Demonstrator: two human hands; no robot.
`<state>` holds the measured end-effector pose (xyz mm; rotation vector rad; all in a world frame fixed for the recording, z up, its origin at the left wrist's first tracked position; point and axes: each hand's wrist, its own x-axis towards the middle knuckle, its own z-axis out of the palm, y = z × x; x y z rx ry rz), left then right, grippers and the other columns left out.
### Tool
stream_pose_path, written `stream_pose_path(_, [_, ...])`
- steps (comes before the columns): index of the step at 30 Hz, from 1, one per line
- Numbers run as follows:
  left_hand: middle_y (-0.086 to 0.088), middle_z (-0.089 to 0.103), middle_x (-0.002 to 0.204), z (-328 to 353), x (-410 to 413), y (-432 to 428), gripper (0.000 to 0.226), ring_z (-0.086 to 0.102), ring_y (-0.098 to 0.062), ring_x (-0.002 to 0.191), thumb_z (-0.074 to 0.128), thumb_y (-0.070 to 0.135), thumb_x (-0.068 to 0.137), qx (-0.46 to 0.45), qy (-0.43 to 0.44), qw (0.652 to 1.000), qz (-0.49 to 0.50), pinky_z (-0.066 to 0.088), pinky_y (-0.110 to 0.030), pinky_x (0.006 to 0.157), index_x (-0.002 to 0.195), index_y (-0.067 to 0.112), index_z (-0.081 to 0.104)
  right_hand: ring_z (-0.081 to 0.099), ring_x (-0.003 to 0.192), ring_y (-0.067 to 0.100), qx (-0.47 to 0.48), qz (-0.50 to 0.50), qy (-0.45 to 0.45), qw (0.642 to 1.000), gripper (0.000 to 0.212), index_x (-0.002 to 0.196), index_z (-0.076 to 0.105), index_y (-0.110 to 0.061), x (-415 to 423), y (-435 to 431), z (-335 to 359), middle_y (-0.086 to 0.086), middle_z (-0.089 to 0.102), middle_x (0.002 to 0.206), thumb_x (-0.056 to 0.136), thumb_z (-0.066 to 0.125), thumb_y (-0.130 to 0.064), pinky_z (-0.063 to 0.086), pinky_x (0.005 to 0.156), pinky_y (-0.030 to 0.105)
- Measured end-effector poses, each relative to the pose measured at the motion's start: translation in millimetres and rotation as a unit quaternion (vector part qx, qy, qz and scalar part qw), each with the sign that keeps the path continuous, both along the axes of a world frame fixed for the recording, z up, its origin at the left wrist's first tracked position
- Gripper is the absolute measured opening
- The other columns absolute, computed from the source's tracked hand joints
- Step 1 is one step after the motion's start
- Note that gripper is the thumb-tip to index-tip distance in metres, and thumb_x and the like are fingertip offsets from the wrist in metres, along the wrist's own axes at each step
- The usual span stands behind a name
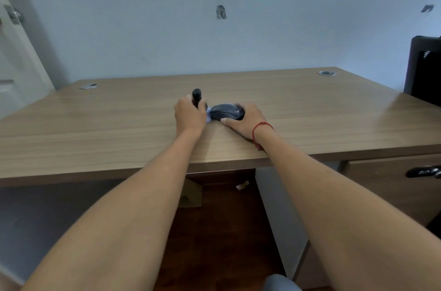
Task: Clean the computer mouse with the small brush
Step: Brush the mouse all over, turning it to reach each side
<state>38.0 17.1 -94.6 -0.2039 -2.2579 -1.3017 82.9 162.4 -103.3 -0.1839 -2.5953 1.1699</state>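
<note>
A dark computer mouse [226, 112] lies on the wooden desk [119, 128] near its middle. My right hand [245, 121] grips the mouse from its right side, thumb along the near edge. My left hand [189, 114] is closed around the black handle of a small brush [197, 97], which stands up above my fingers. The brush's pale bristles [209, 116] touch the left end of the mouse. A red string bracelet circles my right wrist.
Two round cable grommets [89, 86] [327, 73] sit at the desk's back corners. A black chair back [423, 69] stands at the right. A drawer with a dark handle [422, 171] hangs under the desk's right side. A door is at the far left.
</note>
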Motion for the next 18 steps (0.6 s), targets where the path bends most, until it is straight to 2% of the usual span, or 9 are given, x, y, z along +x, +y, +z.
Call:
stream_pose_path(3, [-0.022,0.068,0.089,0.2,0.1,-3.3,0.026,0.062,-0.036,0.086,0.058,0.022,0.09,-0.011,0.003,1.0,0.009,0.043,-0.034,0.071,0.084,-0.003,0.063,0.06,0.11,0.019,-0.002,0.005,0.003,1.0,0.059,0.134,0.058,-0.016,0.4,0.3,-0.2,0.002,0.065,0.125,0.082,0.075,-0.038,0.049,0.095,0.031])
stream_pose_path(6, [-0.012,0.068,0.077,4.9,8.4,2.7,0.022,0.058,-0.023,0.07,0.061,0.023,0.088,0.056,0.058,0.996,-0.025,0.036,-0.014,0.06,0.074,0.006,0.06,0.06,0.106,0.019,0.002,0.006,0.008,1.0,0.055,0.131,0.06,-0.017,0.5,-0.2,-1.0,0.003,0.066,0.121,0.082,0.075,-0.037,0.049,0.092,0.03])
stream_pose_path(7, [-0.01,0.067,0.075,4.8,9.8,3.8,0.021,0.056,-0.02,0.068,0.062,0.023,0.088,0.062,0.065,0.995,-0.031,0.034,-0.011,0.057,0.073,0.008,0.06,0.061,0.107,0.02,0.005,0.006,0.009,1.0,0.054,0.129,0.06,-0.016,0.5,-0.4,-1.0,0.003,0.066,0.12,0.082,0.075,-0.037,0.049,0.092,0.031])
stream_pose_path(9, [-0.013,0.067,0.079,2.1,6.7,3.3,0.022,0.056,-0.021,0.07,0.063,0.023,0.087,0.036,0.042,0.998,-0.022,0.035,-0.017,0.061,0.074,0.006,0.06,0.061,0.105,0.019,0.007,0.007,0.011,1.0,0.052,0.128,0.061,-0.015,1.0,-0.6,-0.7,0.003,0.066,0.119,0.082,0.075,-0.037,0.049,0.09,0.03])
stream_pose_path(12, [-0.019,0.068,0.088,-1.1,0.6,-0.3,0.023,0.061,-0.032,0.083,0.06,0.021,0.088,0.015,0.003,1.0,0.017,0.041,-0.029,0.067,0.081,-0.001,0.061,0.058,0.103,0.016,0.003,0.007,0.013,1.0,0.054,0.129,0.06,-0.015,2.3,-1.0,-0.6,0.002,0.065,0.12,0.082,0.075,-0.037,0.045,0.086,0.027])
stream_pose_path(16, [-0.013,0.067,0.077,1.4,2.4,2.7,0.023,0.06,-0.024,0.071,0.061,0.021,0.088,0.031,0.057,0.998,-0.027,0.036,-0.019,0.061,0.077,0.001,0.062,0.059,0.109,0.017,-0.004,0.011,0.003,1.0,0.06,0.134,0.057,-0.017,2.0,0.2,-0.7,0.002,0.064,0.124,0.081,0.076,-0.038,0.044,0.089,0.026])
stream_pose_path(18, [-0.017,0.069,0.083,-0.8,-1.0,1.7,0.021,0.061,-0.028,0.078,0.059,0.019,0.088,0.025,0.036,0.999,-0.014,0.041,-0.025,0.066,0.081,0.0,0.062,0.058,0.117,0.019,-0.004,0.009,-0.003,1.0,0.065,0.138,0.055,-0.017,2.4,0.1,-0.1,0.001,0.062,0.129,0.08,0.077,-0.039,0.045,0.094,0.028])
